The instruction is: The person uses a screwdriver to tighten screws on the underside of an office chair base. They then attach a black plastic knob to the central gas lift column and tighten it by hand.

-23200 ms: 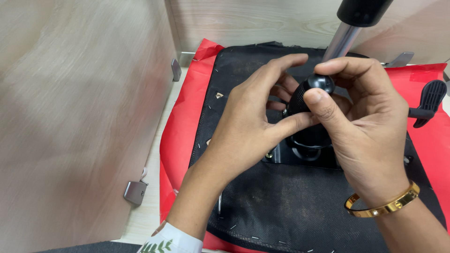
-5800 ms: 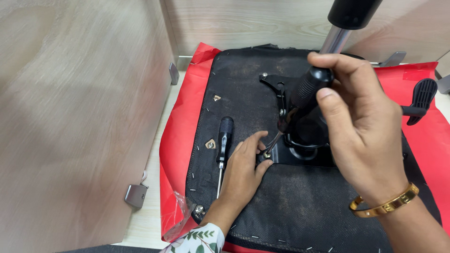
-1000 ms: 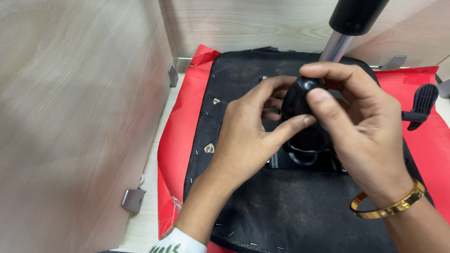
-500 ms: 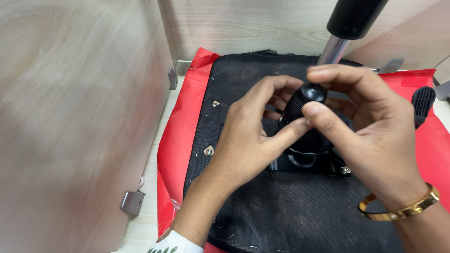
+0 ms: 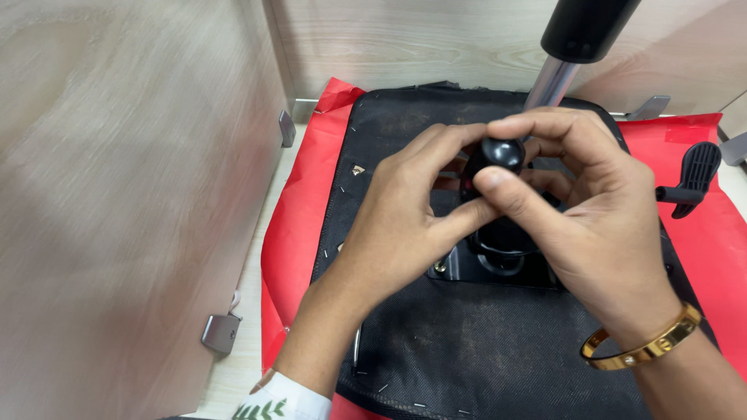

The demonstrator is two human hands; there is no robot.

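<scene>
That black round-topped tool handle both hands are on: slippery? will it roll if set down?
The black round-topped handle looks smooth, so possibly slick; left hand and right hand both pinch it. Rounded shape would likely roll. Probably rigid, light.

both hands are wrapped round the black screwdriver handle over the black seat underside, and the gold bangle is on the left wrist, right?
Not quite: the gold bangle is on the right wrist, not the left, as the head view shows. The rest holds: the left hand and right hand both close round the black screwdriver handle above the black seat underside.
</scene>
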